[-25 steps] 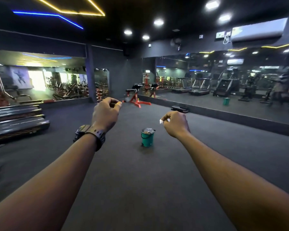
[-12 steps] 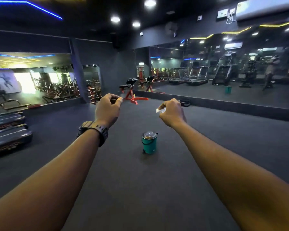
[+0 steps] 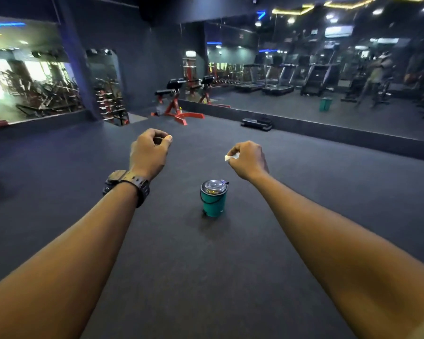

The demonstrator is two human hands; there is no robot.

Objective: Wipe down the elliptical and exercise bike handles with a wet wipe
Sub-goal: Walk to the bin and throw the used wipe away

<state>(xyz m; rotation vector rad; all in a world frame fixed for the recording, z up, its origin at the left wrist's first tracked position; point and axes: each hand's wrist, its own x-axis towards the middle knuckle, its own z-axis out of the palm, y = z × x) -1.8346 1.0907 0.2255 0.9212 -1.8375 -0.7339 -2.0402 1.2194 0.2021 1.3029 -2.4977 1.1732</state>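
Head view — wipe [image 3: 228, 157] mostly hidden inside right hand [image 3: 249, 159].

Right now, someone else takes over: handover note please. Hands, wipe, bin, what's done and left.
Left hand: fingers curled, nothing visible in it, watch on the wrist.
Right hand: pinches a small white wet wipe, mostly hidden in the fist.
Green pedal bin: stands on the dark floor ahead, between the arms, lid closed.
Done: cannot tell from this view; no elliptical or bike handles within reach.
Left: probably drop the wipe in the bin; the lid needs opening first.
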